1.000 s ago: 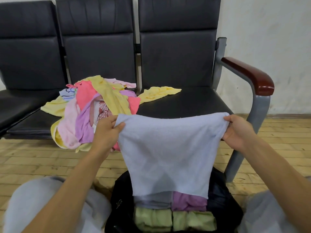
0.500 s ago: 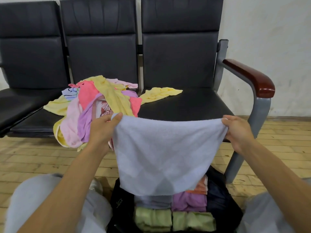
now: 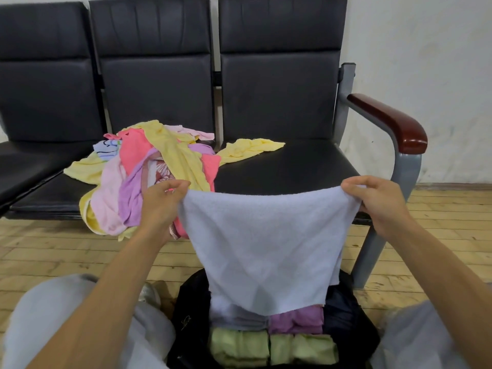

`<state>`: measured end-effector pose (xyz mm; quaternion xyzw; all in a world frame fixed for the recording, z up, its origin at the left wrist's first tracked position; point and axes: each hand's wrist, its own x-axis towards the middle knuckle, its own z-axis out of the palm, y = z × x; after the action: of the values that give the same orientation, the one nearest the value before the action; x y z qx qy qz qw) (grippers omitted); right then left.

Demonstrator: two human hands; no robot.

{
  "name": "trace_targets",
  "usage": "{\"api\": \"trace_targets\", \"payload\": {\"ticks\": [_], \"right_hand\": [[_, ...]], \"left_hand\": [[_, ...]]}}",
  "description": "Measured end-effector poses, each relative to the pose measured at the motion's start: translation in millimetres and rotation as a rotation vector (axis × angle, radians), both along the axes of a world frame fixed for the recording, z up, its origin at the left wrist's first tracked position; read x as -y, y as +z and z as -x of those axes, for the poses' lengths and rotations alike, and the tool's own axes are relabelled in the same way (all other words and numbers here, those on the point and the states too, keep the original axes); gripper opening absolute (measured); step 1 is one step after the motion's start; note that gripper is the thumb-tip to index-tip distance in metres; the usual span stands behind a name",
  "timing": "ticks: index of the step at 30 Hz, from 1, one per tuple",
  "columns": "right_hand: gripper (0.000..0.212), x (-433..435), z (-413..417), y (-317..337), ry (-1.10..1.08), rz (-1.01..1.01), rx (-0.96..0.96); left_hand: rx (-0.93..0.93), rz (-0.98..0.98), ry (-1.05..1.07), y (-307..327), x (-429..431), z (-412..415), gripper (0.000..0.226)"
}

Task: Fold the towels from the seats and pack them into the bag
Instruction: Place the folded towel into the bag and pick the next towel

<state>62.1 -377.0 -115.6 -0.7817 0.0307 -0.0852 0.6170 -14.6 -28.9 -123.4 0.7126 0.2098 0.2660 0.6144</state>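
Now held stretched just above the black bag [image 3: 192, 304], hiding its far half: one pale towel [image 3: 266, 246], top corners pinched in the fingers [image 3: 177, 185] of left hand [image 3: 159, 206] and right hand [image 3: 380, 206]. Inside the bag, four folded towels [image 3: 239, 347] showing: two green, one purple, one grey. Beyond the bag, three black seats [image 3: 287, 167], one mixed towel heap [image 3: 133, 182], one armrest [image 3: 391, 121].

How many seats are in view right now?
3. Left seat at the frame's left edge; middle seat under the towel pile; right seat beside the armrest. More may sit beyond the left edge.
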Motion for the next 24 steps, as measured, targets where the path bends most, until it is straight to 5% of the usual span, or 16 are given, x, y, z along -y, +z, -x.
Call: {"api": "trace_targets", "payload": {"ticks": [6,11,19,24], "right_hand": [[0.025,3.0,-2.7,-1.5,0.079,0.209,0.042],[0.036,2.5,-3.9,0.1,0.107,0.433,0.067],[0.008,4.1,-12.2,-2.1,0.177,0.809,0.05],[0.008,5.7,-16.1,-8.3,0.164,0.707,0.091]], "left_hand": [[0.005,-0.08,-0.11,3.6,1.6,2.4,0.012],[-0.035,-0.421,-0.082,4.1,0.3,1.9,0.034],[-0.06,-0.689,0.005,1.1,-0.2,-0.9,0.014],[-0.073,-0.632,-0.028,0.2,-0.5,-4.5,0.012]]}}
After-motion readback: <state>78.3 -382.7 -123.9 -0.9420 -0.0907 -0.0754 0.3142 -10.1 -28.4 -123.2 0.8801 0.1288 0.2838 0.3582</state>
